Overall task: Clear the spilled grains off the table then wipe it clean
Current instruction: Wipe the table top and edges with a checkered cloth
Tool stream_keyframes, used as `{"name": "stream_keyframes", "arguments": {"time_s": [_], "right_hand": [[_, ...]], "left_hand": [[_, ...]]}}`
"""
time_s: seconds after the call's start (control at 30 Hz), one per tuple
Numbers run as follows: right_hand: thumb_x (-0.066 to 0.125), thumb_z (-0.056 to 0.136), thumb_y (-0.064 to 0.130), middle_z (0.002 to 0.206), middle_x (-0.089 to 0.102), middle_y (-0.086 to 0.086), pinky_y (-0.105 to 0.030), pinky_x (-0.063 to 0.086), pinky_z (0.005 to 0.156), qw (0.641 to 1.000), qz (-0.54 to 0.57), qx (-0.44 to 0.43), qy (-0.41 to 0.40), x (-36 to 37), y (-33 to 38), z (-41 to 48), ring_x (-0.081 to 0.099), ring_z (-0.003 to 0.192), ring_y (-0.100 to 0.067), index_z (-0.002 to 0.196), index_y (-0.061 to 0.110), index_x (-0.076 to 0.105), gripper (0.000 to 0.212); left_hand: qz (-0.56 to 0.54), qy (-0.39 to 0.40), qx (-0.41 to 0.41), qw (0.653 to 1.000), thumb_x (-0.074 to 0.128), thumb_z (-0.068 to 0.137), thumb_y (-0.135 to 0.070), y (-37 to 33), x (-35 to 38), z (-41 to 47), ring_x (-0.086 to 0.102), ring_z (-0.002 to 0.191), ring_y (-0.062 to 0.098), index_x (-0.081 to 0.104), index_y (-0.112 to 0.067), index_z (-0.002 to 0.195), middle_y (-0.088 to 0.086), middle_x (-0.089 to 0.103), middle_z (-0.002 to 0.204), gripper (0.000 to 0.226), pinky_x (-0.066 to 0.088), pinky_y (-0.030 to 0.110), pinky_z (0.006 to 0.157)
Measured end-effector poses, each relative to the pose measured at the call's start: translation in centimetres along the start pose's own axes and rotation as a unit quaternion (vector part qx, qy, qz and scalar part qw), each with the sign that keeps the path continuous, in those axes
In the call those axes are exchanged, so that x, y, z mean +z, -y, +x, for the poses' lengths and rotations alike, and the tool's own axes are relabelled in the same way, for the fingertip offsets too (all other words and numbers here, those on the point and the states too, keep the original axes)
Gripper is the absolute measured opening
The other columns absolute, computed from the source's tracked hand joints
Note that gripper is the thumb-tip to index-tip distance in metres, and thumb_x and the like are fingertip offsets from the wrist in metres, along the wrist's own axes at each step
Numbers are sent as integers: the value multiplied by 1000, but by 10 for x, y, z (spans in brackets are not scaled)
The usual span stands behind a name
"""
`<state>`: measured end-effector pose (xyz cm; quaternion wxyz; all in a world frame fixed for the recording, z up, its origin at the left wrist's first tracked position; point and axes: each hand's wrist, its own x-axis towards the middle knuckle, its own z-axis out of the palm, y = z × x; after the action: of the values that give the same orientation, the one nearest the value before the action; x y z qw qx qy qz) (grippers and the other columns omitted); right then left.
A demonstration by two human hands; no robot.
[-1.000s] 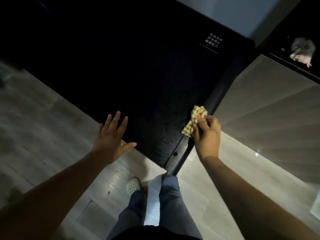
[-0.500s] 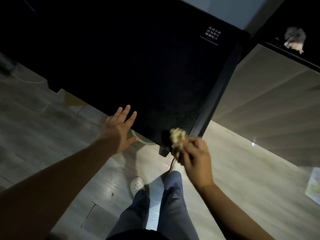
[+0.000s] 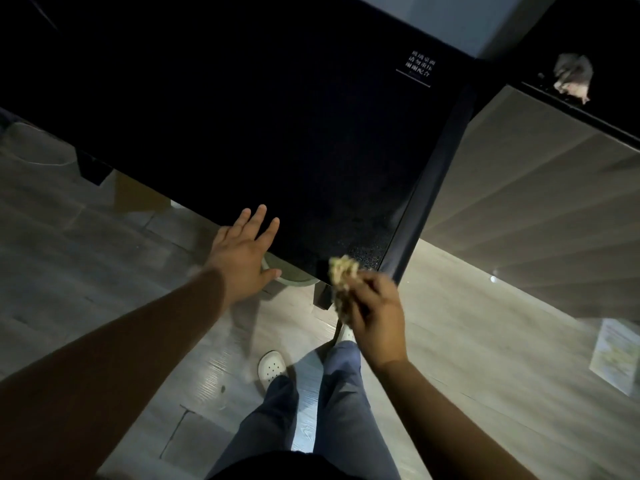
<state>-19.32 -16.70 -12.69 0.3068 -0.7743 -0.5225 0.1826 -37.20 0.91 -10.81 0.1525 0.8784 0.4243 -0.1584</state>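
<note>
Two grips: left grip (image 3: 242, 258), right grip (image 3: 377, 320). One crumpled yellow cloth (image 3: 341, 271), pinched in the right grip. Two black tabletops: large tabletop (image 3: 242, 116) and second tabletop (image 3: 606, 46) at upper right. One printed label (image 3: 419, 69) on the large one, one crumpled tissue (image 3: 573, 77) on the second. Two table legs: far leg (image 3: 91, 169), near leg (image 3: 322, 296). Two white shoes: left shoe (image 3: 272, 367), right shoe (image 3: 346, 333). One paper sheet (image 3: 620, 355) on the floor (image 3: 485, 375).
</note>
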Motion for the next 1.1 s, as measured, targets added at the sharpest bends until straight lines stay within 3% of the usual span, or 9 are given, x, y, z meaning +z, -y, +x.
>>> {"name": "stream_keyframes", "arguments": {"time_s": [0.17, 0.27, 0.37, 0.43, 0.53, 0.6, 0.73, 0.9, 1.1], "right_hand": [[60, 92, 15, 120, 52, -6, -21, 35, 95, 985, 0, 125, -122, -18, -9, 50, 48, 112, -20, 125, 13, 63, 33], [60, 93, 17, 121, 50, -5, -20, 35, 97, 980, 10, 133, -147, -30, -13, 75, 48, 113, -19, 126, 11, 62, 33], [60, 93, 15, 116, 46, 4, -8, 33, 93, 979, 18, 114, -165, -42, -17, 99, 49, 110, -16, 125, 9, 63, 32], [61, 93, 13, 115, 45, 6, 2, 29, 87, 979, 33, 117, -165, -50, -17, 111, 49, 106, -12, 125, 8, 63, 32], [62, 92, 13, 115, 51, 2, 5, 29, 84, 979, 61, 116, -157, -61, -19, 125, 49, 102, -8, 123, 7, 64, 31], [62, 92, 14, 115, 50, 4, 4, 31, 85, 978, 75, 114, -156, -69, -23, 138, 49, 101, -6, 122, 8, 65, 31], [62, 92, 13, 114, 48, 5, 2, 34, 87, 976, 98, 105, -165, -91, -41, 182, 49, 101, -5, 122, 9, 64, 31], [62, 92, 17, 113, 48, 2, 0, 33, 86, 977, 79, 88, -180, -118, -80, 266, 49, 98, -5, 122, 8, 65, 31], [61, 92, 18, 116, 51, -10, -16, 35, 89, 977, 29, 78, -198, -129, -125, 359, 52, 103, -18, 121, 8, 65, 31]], "left_hand": [[-10, -7, 5, 1000, 46, 89, -59, 1, 2, 1, -12, 147, 22, -3, -27, 152, 2, -16, 159, 86, 8, 39, 115], [-19, -13, 3, 1000, 47, 88, -60, 2, 3, 3, -10, 147, 22, 0, -27, 152, 1, -15, 159, 86, 9, 40, 115], [-24, -12, -8, 1000, 46, 88, -61, 0, 1, 3, -8, 147, 22, 2, -28, 152, 0, -12, 160, 84, 10, 41, 115], [-43, -14, -24, 999, 45, 88, -61, -5, -5, 6, -1, 147, 23, 11, -28, 152, 0, -3, 161, 79, 15, 43, 115], [-99, -20, -65, 993, 48, 89, -58, -15, -21, 15, 20, 139, 27, 36, -22, 144, 3, 20, 155, 67, 30, 44, 110], [-139, -41, -85, 986, 51, 90, -52, -23, -32, 25, 32, 131, 29, 48, -17, 137, 6, 32, 148, 58, 37, 42, 105], [-169, -84, -77, 979, 55, 91, -43, -44, -55, 56, 40, 125, 26, 52, -14, 134, 6, 43, 140, 52, 40, 38, 102], [-183, -100, -46, 977, 55, 92, -40, -76, -80, 118, 36, 130, 22, 48, -15, 137, 3, 40, 143, 52, 36, 33, 106], [-178, -127, -13, 976, 55, 92, -40, -95, -100, 198, 28, 138, 21, 42, -15, 142, 3, 33, 150, 57, 28, 32, 112]]}}
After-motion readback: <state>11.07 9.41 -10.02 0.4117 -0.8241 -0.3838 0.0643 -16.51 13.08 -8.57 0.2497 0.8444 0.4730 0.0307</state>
